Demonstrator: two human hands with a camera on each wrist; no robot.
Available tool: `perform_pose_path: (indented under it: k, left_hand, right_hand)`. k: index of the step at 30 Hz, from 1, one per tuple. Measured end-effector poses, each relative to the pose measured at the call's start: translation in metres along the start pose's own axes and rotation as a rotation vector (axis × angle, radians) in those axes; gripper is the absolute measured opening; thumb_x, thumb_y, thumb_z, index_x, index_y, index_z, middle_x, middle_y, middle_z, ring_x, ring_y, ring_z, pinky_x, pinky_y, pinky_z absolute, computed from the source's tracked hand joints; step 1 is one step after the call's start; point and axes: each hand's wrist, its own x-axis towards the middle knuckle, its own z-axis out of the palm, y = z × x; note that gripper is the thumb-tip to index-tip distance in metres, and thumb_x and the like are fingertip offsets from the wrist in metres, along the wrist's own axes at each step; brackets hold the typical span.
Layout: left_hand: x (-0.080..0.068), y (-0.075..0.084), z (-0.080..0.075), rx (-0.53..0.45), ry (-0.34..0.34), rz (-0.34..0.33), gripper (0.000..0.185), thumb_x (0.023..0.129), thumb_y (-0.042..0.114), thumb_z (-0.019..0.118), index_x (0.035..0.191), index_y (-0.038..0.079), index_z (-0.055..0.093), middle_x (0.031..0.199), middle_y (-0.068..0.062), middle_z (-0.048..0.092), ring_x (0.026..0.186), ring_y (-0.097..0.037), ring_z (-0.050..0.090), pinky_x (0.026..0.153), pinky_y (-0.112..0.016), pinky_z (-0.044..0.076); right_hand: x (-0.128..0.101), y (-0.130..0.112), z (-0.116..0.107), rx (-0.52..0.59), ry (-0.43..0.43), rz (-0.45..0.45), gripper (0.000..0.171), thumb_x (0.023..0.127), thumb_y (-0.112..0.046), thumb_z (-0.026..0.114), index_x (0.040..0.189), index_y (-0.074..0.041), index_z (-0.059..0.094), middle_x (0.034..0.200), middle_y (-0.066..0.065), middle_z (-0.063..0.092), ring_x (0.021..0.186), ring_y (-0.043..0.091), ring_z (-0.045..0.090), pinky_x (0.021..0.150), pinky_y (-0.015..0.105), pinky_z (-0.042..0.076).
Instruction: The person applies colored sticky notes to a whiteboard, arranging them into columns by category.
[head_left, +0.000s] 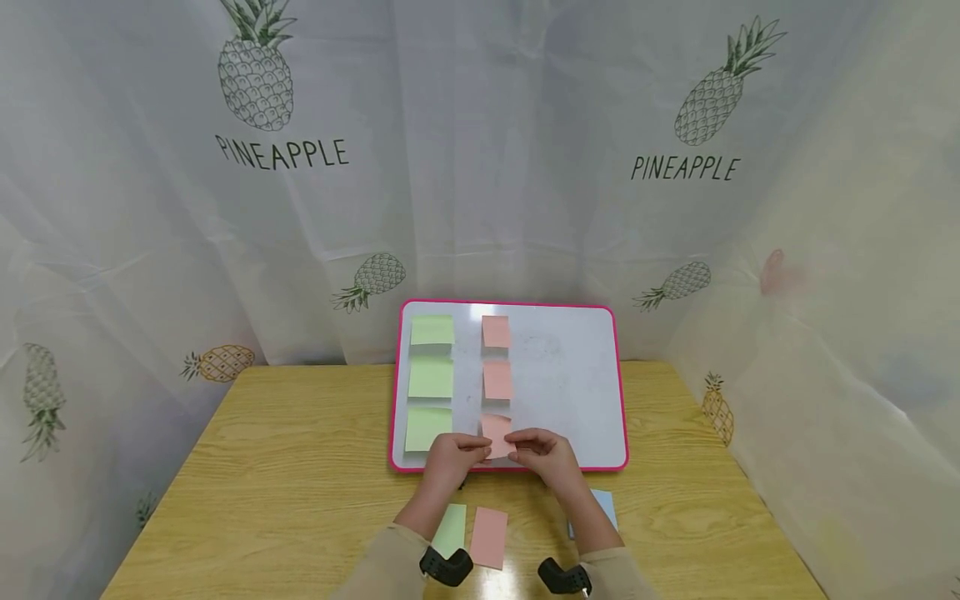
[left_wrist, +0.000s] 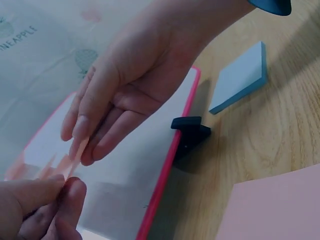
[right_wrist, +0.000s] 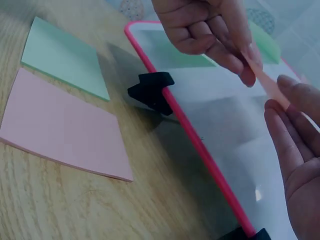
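Between both hands, a pink sticky note [head_left: 497, 437] is held over the lower part of a pink-rimmed whiteboard [head_left: 566, 392]. My left hand [head_left: 452, 458] pinches its left edge between thumb and fingers, and my right hand [head_left: 548, 457] pinches the right edge. In the right wrist view the note [right_wrist: 270, 89] stretches between the two sets of fingertips, seen nearly edge-on. Above it on the board are two more pink notes, the nearer pink note [head_left: 497, 380] just beyond the fingers. A column of green notes [head_left: 431, 378] runs down the board's left side.
On the wooden table [head_left: 300, 467] before the board lie a green pad [head_left: 450, 530], a pink pad [head_left: 489, 537] and a blue pad [left_wrist: 240, 77], the blue one partly behind the right forearm. Black feet [right_wrist: 152, 92] clip the board's near edge. A pineapple-print curtain [head_left: 480, 167] hangs behind.
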Motion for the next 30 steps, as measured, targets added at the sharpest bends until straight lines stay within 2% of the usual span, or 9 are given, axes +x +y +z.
perform_pose_path:
  k: [4,9,14,22,30]
  left_hand:
    - [0.005,-0.004,0.005,0.015,0.026,-0.003,0.027,0.086,-0.001,0.070,0.113,-0.002,0.071,0.083,-0.008,0.070,0.073,-0.019,0.068,0.061,-0.030,0.051]
    - [0.012,-0.007,0.010,0.066,0.052,0.007,0.040,0.083,-0.003,0.072,0.122,0.003,0.067,0.075,-0.003,0.065,0.061,-0.011,0.054,0.052,-0.024,0.040]
    - [0.017,-0.010,0.014,0.097,0.067,0.007,0.043,0.083,-0.003,0.072,0.126,0.005,0.066,0.074,-0.001,0.063,0.058,-0.011,0.050,0.050,-0.023,0.039]
    - [0.022,-0.011,0.017,0.117,0.099,0.012,0.048,0.082,-0.006,0.072,0.129,0.004,0.063,0.074,-0.002,0.066,0.061,-0.013,0.055,0.052,-0.025,0.041]
    - [0.025,-0.016,0.021,0.145,0.110,0.013,0.051,0.082,-0.006,0.072,0.131,0.007,0.062,0.073,-0.001,0.067,0.059,-0.013,0.055,0.050,-0.024,0.040]
  right_hand:
    - [0.002,0.007,0.001,0.008,0.015,-0.004,0.030,0.081,0.009,0.072,0.111,0.007,0.068,0.113,0.019,0.066,0.102,0.022,0.065,0.082,0.032,0.054]
    - [0.004,0.010,0.003,0.006,0.038,-0.043,0.031,0.080,0.014,0.071,0.110,0.008,0.068,0.114,0.019,0.065,0.101,0.022,0.065,0.081,0.032,0.054]
    - [0.007,0.014,0.003,0.007,0.058,-0.054,0.030,0.080,0.015,0.070,0.110,0.008,0.067,0.116,0.020,0.064,0.102,0.024,0.064,0.082,0.030,0.054]
    - [0.009,0.019,0.007,0.018,0.098,-0.054,0.029,0.082,0.015,0.068,0.110,0.009,0.067,0.118,0.022,0.063,0.107,0.034,0.061,0.084,0.029,0.053]
    - [0.011,0.025,0.006,-0.015,0.111,-0.037,0.028,0.082,0.013,0.069,0.110,0.005,0.068,0.117,0.017,0.065,0.105,0.027,0.063,0.083,0.026,0.053]
